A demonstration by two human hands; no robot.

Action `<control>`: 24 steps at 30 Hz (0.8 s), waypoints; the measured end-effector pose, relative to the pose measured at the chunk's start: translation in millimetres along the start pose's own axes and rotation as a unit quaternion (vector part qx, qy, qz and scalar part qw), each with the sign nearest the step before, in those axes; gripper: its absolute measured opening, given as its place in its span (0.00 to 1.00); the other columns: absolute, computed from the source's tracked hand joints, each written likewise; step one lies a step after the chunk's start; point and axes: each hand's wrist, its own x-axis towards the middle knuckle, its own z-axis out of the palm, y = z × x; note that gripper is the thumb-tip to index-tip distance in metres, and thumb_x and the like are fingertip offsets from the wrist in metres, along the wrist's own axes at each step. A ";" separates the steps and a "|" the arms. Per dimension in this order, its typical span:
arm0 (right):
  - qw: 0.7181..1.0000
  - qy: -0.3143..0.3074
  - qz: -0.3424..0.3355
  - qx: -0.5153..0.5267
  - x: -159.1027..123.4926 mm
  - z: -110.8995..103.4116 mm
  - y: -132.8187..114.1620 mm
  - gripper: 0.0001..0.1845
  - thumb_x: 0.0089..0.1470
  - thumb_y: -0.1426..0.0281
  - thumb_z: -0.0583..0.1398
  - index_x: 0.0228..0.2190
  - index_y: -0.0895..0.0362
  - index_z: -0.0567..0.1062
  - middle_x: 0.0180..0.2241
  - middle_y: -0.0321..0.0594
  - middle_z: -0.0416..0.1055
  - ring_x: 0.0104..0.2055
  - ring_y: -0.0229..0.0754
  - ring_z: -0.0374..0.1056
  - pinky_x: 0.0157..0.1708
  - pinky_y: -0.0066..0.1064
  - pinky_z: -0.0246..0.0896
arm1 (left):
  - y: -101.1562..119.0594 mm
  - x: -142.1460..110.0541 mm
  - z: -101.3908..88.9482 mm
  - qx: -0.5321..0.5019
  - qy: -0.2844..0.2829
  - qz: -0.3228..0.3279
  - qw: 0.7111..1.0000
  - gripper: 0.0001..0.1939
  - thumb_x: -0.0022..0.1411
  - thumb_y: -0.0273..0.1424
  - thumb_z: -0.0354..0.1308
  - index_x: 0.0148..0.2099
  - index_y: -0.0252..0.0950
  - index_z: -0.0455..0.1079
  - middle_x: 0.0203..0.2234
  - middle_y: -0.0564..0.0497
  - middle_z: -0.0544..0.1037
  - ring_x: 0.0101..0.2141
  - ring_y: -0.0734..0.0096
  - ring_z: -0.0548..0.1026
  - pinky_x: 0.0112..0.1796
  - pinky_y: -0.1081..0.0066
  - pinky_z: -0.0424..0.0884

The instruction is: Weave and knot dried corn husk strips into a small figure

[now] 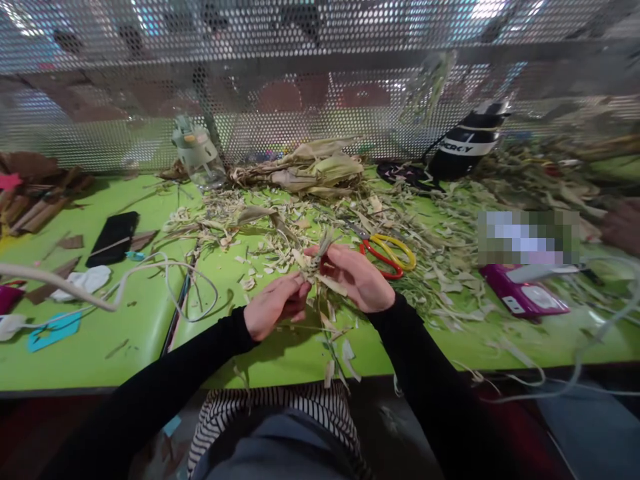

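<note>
Both my hands meet over the middle of the green table (pixel 280 353). My left hand (pixel 275 307) is closed, pinching strips of dried corn husk (pixel 320 270) at its fingertips. My right hand (pixel 357 277) is also closed round the same small bundle of husk strips, whose frayed ends stick up between the two hands. Something small and red shows under my right fingers; I cannot make out what it is. Red-and-yellow scissors (pixel 387 253) lie just right of my right hand, apart from it.
Husk scraps cover the table. A pile of whole husks (pixel 310 170) lies at the back before a perforated metal screen (pixel 300 80). A black phone (pixel 113 237), white cables (pixel 150 277), a magenta device (pixel 525 297), a black bottle (pixel 467 143) and a glue gun (pixel 197 150) lie around.
</note>
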 end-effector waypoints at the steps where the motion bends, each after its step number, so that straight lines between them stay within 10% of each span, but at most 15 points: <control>1: 1.000 -0.016 0.007 0.007 -0.9 0.9 -0.7 0.13 0.51 0.61 0.60 0.35 0.56 0.78 0.32 0.38 0.73 0.33 0.37 0.67 0.36 0.28 0.62 | 1.4 -0.6 1.3 -0.012 -0.001 -0.005 1.000 0.12 0.63 0.34 0.47 0.27 0.36 0.54 0.19 0.59 0.49 0.18 0.81 0.48 0.20 0.80 0.54; 8: 0.999 -0.042 0.004 0.021 -3.8 7.6 1.6 0.12 0.44 0.61 0.67 0.29 0.55 0.75 0.27 0.35 0.71 0.29 0.37 0.67 0.31 0.30 0.63 | 5.7 -4.5 6.4 -0.034 -0.030 -0.067 0.997 0.14 0.63 0.36 0.45 0.26 0.35 0.55 0.19 0.59 0.49 0.17 0.82 0.46 0.17 0.79 0.51; 13: 0.997 0.038 -0.044 0.053 -5.9 17.0 4.2 0.11 0.46 0.62 0.66 0.32 0.53 0.75 0.26 0.34 0.71 0.26 0.35 0.67 0.28 0.28 0.63 | 4.4 -5.1 2.0 0.087 -0.009 0.034 0.996 0.14 0.65 0.38 0.44 0.29 0.36 0.55 0.19 0.59 0.52 0.18 0.81 0.51 0.22 0.77 0.56; 20: 0.993 0.101 -0.041 0.043 -4.6 17.4 6.6 0.11 0.42 0.63 0.68 0.28 0.55 0.77 0.24 0.33 0.69 0.23 0.32 0.62 0.24 0.24 0.60 | 4.5 -5.1 -2.4 0.491 0.031 0.213 0.844 0.09 0.65 0.31 0.41 0.30 0.38 0.54 0.23 0.54 0.61 0.26 0.72 0.59 0.31 0.70 0.58; 24: 0.999 0.033 0.012 0.006 0.3 5.9 5.6 0.16 0.42 0.59 0.67 0.32 0.56 0.76 0.26 0.35 0.70 0.26 0.34 0.65 0.27 0.26 0.62 | 4.8 -2.2 -5.6 0.493 0.085 0.191 0.844 0.11 0.66 0.32 0.38 0.32 0.38 0.56 0.23 0.54 0.63 0.25 0.72 0.61 0.29 0.70 0.58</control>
